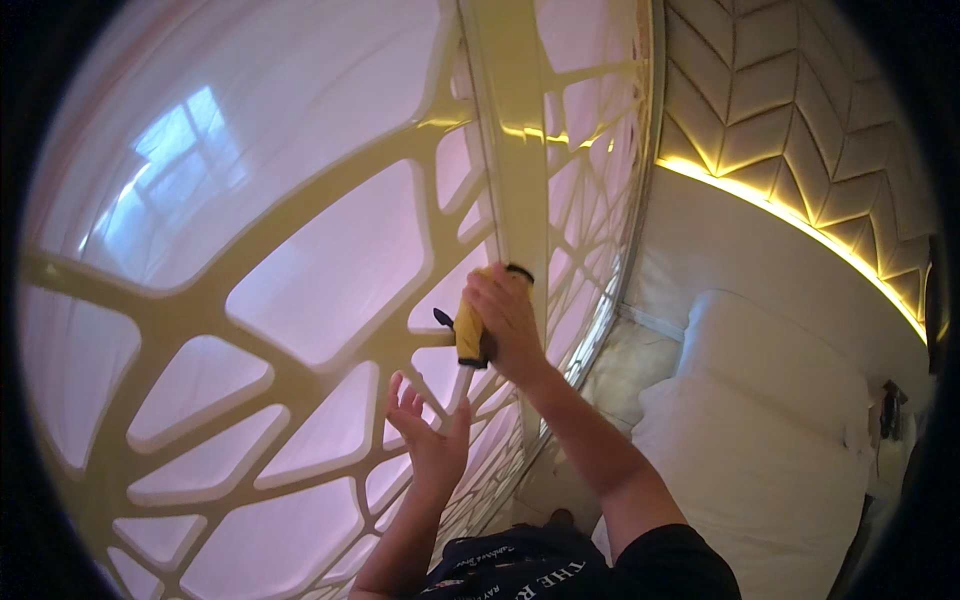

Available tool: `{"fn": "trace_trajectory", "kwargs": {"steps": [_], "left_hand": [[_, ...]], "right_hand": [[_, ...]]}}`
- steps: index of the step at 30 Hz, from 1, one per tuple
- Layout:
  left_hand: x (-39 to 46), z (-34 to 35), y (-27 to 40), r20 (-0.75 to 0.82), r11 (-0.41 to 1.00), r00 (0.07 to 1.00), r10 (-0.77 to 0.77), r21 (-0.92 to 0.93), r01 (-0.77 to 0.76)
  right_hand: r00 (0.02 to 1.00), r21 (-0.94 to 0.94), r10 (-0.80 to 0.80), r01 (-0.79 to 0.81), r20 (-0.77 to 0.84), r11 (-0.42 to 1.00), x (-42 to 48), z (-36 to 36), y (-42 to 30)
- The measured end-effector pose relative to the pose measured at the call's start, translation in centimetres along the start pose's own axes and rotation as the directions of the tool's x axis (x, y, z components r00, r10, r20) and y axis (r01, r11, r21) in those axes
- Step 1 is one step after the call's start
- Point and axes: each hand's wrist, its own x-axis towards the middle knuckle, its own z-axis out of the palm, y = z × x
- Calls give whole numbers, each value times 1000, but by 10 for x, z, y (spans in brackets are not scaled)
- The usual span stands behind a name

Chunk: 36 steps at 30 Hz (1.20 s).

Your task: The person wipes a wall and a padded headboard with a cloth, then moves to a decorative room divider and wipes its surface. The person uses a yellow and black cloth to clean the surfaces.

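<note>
My right hand (504,322) is closed around a yellow handheld tool (469,330) with black ends, its exact kind unclear. A dark pointed part (443,318) sticks out from the tool's left side. The tool lies against or just in front of a cream lattice panel (300,375) with rounded openings, beside a broad upright cream strip (519,150). Below the tool, my left hand (431,442) is raised near the lattice bars, thumb and fingers spread, with nothing visibly held.
A glossy pale surface (352,82) behind the lattice reflects a window. At right stand a bed with white covers (750,450) and a quilted chevron wall panel (772,97), edged by a glowing light strip (795,221). Dark small items (892,409) are at the far right.
</note>
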Motion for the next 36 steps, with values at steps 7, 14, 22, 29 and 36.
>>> {"fn": "trace_trajectory", "kwargs": {"steps": [7, 14, 22, 29, 36], "left_hand": [[13, 23, -24, -105, 997, 993, -56, -60, 50], [8, 21, -83, -215, 956, 950, 225, 236, -173], [5, 28, -47, -122, 934, 992, -8, -356, -37], [11, 28, -28, -194, 998, 981, -15, -55, 4], [5, 30, -60, -159, 999, 987, 11, -36, -17]], "right_hand": [[988, 246, 149, -155, 44, 957, -31, -17, -30], [780, 818, 625, -364, 8, 444, 38, 9, -122], [971, 475, 231, -177, -58, 862, 13, 15, -94], [941, 308, 303, -246, -151, 919, 3, 10, -60], [676, 976, 723, -215, 143, 9, 57, 11, -138]]}}
